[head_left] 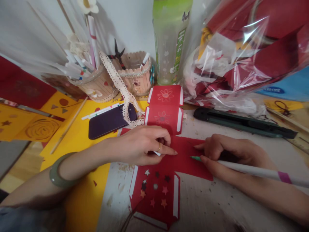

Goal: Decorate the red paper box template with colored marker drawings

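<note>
A red paper cutout (184, 148), shaped like an unfolded box with white strips along its flaps, lies on the table. My left hand (145, 146) presses on its middle, index finger extended and the others curled around a small white piece (157, 153), mostly hidden. In my right hand (231, 153) is a white marker (256, 170) with a purple band. Its green tip is at or just above the cutout's right panel; contact cannot be told. Star stickers (164, 190) dot the near panel, and drawn flowers (165, 94) mark the far panels.
A dark phone (112, 120) and lace ribbon (116, 75) lie beyond my left hand. Two stick-covered holders (96, 85) stand behind. A utility knife (243, 123) lies to the right, before a clear plastic bag (241, 64). Yellow paper (84, 199) is under my left arm.
</note>
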Demonstrator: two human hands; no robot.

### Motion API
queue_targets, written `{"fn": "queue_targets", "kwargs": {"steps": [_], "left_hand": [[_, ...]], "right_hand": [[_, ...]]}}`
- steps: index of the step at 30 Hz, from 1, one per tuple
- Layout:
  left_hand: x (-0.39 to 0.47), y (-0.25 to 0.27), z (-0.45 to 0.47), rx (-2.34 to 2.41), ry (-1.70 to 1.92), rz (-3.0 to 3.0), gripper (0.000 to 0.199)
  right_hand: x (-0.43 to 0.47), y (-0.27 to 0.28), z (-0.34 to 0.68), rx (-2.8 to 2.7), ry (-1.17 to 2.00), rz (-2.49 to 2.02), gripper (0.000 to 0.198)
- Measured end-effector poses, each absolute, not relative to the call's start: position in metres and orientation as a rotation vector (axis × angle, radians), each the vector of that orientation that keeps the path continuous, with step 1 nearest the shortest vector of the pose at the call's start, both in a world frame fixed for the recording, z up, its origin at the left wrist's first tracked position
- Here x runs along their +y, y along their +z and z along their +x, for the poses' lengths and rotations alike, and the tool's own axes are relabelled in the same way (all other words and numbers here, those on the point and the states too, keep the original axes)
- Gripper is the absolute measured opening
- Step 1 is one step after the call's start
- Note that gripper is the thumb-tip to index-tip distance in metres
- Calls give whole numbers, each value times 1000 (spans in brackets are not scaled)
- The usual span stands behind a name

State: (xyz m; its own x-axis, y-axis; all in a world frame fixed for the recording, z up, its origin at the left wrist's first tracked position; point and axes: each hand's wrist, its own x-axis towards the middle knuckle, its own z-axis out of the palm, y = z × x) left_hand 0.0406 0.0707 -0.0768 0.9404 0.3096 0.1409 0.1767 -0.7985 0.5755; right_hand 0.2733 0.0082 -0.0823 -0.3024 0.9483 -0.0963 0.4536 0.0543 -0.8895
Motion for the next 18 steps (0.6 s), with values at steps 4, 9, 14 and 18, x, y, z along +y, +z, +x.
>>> {"fn": "queue_targets", "kwargs": {"steps": [4,9,14,18], "left_hand": [[70,-76,41,349,297,2521,28],[70,-75,41,360,285,2519,28],[70,-75,42,352,285,2514,29],[70,-75,42,353,291,2519,29]], "right_hand": [[6,-83,272,-1810,1220,-1401,29],[7,-85,272,-1828,1236,-1372,29],[7,-85,272,-1839,1171,-1405,28],[7,-83,272,-1738,1144,-1414,27]]}}
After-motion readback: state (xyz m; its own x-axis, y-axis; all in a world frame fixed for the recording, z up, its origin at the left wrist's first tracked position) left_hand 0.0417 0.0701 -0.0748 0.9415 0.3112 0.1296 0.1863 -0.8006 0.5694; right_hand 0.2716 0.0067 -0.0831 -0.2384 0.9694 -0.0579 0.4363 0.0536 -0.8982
